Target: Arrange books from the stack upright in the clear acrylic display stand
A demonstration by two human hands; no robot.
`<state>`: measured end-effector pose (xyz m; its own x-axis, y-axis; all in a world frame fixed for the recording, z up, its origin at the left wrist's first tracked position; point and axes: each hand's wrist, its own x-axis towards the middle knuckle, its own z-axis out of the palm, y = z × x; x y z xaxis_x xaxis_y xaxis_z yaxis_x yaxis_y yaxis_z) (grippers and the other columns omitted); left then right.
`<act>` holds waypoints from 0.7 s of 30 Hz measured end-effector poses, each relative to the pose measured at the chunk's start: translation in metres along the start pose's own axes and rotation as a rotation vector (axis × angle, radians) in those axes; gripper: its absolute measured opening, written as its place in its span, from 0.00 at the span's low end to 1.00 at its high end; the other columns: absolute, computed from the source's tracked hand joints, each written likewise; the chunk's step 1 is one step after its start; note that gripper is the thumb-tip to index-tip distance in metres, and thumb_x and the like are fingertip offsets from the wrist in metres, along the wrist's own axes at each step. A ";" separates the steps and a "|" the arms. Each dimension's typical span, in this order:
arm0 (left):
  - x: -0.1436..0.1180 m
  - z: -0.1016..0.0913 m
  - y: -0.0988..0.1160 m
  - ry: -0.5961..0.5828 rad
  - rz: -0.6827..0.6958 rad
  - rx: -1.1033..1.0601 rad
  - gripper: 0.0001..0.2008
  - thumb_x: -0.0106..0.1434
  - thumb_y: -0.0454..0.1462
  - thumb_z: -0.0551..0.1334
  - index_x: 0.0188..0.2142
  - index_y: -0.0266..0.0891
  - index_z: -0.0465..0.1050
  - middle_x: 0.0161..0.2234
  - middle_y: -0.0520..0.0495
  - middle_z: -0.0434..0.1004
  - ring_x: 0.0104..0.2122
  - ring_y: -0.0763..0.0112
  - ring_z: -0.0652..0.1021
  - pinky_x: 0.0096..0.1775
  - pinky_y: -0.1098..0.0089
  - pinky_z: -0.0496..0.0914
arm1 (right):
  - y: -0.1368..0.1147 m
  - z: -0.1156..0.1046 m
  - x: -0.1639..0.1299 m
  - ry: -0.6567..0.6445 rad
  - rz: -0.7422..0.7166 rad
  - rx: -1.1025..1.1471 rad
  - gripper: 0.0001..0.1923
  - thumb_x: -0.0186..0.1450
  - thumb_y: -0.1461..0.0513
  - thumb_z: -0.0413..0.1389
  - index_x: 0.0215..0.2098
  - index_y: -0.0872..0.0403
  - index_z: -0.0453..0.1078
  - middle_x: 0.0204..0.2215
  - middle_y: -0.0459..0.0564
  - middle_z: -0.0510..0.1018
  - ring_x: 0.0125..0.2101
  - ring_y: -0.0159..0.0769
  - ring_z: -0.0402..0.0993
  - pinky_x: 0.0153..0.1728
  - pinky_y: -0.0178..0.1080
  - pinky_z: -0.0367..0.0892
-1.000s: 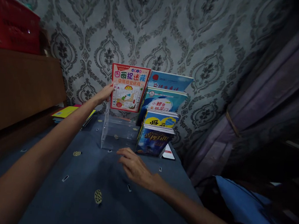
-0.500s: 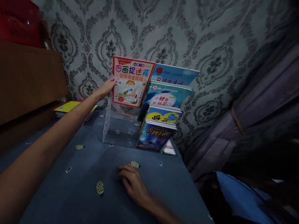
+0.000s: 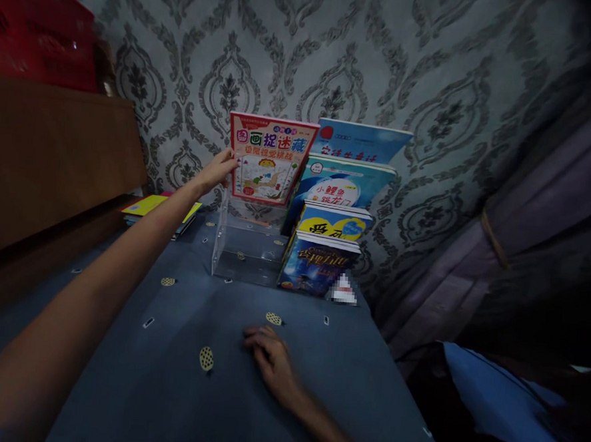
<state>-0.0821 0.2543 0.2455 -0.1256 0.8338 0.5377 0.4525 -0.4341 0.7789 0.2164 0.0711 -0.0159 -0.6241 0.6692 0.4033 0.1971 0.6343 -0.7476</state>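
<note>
My left hand (image 3: 219, 170) reaches far forward and grips the left edge of a red-bordered picture book (image 3: 269, 160), held upright on the top tier of a clear acrylic stepped stand (image 3: 241, 244). To its right the stand carries several upright books: a blue one (image 3: 363, 142) at the back, a light-blue one (image 3: 342, 187), a yellow-and-blue one (image 3: 334, 224) and a dark-blue one (image 3: 315, 265) in front. My right hand (image 3: 270, 356) rests palm down on the blue tablecloth (image 3: 176, 374), holding nothing, well short of the stand.
A stack of flat books with a yellow cover (image 3: 159, 209) lies at the left by the wall. A brown wooden board (image 3: 43, 165) with a red crate (image 3: 37, 32) above it runs along the left. Purple curtain (image 3: 526, 215) and blue cloth (image 3: 499, 400) hang right of the table edge.
My right hand has drawn back from near the stand's front and settled on the tablecloth. My left hand keeps hold of the red picture book, which stays at the top tier.
</note>
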 end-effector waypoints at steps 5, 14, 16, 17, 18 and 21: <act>-0.005 -0.032 -0.024 0.276 0.060 0.124 0.19 0.59 0.35 0.52 0.50 0.36 0.67 0.41 0.43 0.79 0.41 0.65 0.80 0.31 0.72 0.74 | -0.004 -0.002 0.000 0.000 0.012 0.011 0.16 0.67 0.70 0.48 0.37 0.50 0.77 0.42 0.54 0.82 0.45 0.41 0.78 0.48 0.45 0.71; -0.094 -0.065 -0.118 0.101 -0.425 0.900 0.27 0.54 0.41 0.62 0.54 0.36 0.70 0.57 0.32 0.74 0.59 0.44 0.71 0.57 0.48 0.66 | -0.001 0.000 0.000 0.009 0.014 0.002 0.16 0.67 0.69 0.48 0.37 0.51 0.78 0.42 0.55 0.82 0.46 0.42 0.78 0.49 0.46 0.71; -0.111 -0.059 -0.133 0.041 -0.465 0.983 0.31 0.56 0.43 0.63 0.58 0.36 0.66 0.62 0.29 0.67 0.64 0.43 0.65 0.60 0.42 0.62 | -0.001 -0.001 0.000 0.001 0.019 -0.002 0.16 0.67 0.68 0.48 0.37 0.51 0.78 0.43 0.55 0.82 0.47 0.42 0.77 0.50 0.47 0.71; -0.118 -0.056 -0.138 0.022 -0.476 1.021 0.31 0.57 0.43 0.62 0.60 0.35 0.64 0.63 0.27 0.66 0.65 0.42 0.63 0.61 0.41 0.60 | -0.002 -0.002 0.000 0.000 0.017 -0.006 0.16 0.67 0.69 0.48 0.38 0.51 0.78 0.43 0.55 0.82 0.47 0.42 0.77 0.50 0.47 0.71; -0.122 -0.053 -0.142 0.009 -0.478 1.055 0.31 0.59 0.42 0.61 0.60 0.34 0.63 0.63 0.26 0.65 0.65 0.42 0.62 0.61 0.39 0.58 | -0.002 -0.002 0.000 -0.001 0.013 -0.009 0.15 0.67 0.69 0.48 0.38 0.52 0.78 0.43 0.55 0.82 0.47 0.42 0.77 0.51 0.48 0.70; -0.127 -0.048 -0.148 -0.012 -0.454 1.146 0.26 0.64 0.40 0.57 0.60 0.34 0.64 0.62 0.24 0.65 0.64 0.41 0.63 0.60 0.35 0.56 | -0.002 -0.002 0.000 -0.005 -0.004 -0.012 0.16 0.66 0.70 0.48 0.38 0.52 0.77 0.42 0.55 0.82 0.47 0.42 0.77 0.50 0.48 0.71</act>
<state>-0.1757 0.1961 0.0776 -0.4682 0.8368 0.2839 0.8836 0.4407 0.1583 0.2178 0.0709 -0.0133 -0.6289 0.6647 0.4032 0.2035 0.6413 -0.7398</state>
